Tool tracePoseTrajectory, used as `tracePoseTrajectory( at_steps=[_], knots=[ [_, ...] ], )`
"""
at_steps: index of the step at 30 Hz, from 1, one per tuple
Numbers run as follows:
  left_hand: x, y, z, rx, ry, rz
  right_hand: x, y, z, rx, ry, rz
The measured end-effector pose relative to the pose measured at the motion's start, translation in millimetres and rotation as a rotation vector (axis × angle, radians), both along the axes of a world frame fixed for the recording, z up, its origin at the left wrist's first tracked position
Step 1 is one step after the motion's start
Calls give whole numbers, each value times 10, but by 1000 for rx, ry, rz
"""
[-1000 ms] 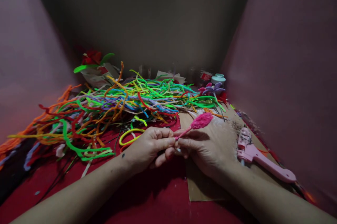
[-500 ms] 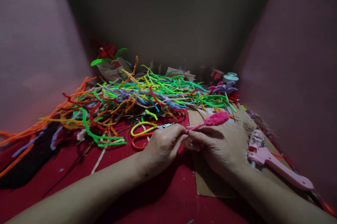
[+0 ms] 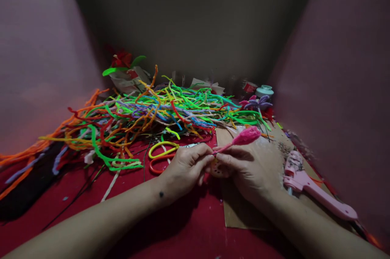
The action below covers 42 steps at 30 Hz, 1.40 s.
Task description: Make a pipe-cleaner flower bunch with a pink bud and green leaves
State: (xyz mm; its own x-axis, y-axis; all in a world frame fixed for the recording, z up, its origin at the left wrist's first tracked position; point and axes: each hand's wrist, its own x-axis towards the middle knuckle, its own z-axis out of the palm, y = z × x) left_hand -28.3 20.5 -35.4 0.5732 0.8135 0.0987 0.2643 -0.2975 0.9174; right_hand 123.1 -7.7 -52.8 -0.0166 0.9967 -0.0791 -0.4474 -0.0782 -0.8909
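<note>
both hands' fingers pinch a pink stem (image 3: 240, 139) over a red tabletop (image 3: 189, 226); pink walls (image 3: 341, 68) surround

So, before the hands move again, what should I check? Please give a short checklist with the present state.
1. Left hand pinches the stem of the pink fuzzy piece: ok.
2. Right hand also grips the stem: ok.
3. Fuzzy head is apart from the pipe cleaner pile: ok.
4. Scissors lie beside the left hand, blades partly hidden: cannot tell if closed.
5. Pink glue gun lies apart from the right hand: ok.
</note>
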Motion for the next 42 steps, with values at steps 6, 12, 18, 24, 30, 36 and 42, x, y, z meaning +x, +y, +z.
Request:
tracePoseTrajectory(
  at_steps=[6, 12, 18, 24, 30, 36, 42],
  knots=[
    [19, 8, 68, -171, -97, 11, 41, 13, 8, -10, -2, 50],
    [9, 46, 62, -179, -139, 47, 45, 2, 45, -5, 32, 68],
    [23, 32, 87, -330, -178, 33, 38, -46, 96, 76, -348, -4],
    [-19, 82, 33, -783, -431, -192, 50, -47, 52, 128, -396, -106],
    [-49, 102, 27, -972, -557, -337, 56, -28, 39, 26, -205, 16],
    [-62, 131, 24, -978, -523, -398, 62, -15, 16, 2, -122, 82],
    [-69, 132, -5, -1013, -559, -447, 96, -19, 9, 48, -210, 94]
  ],
)
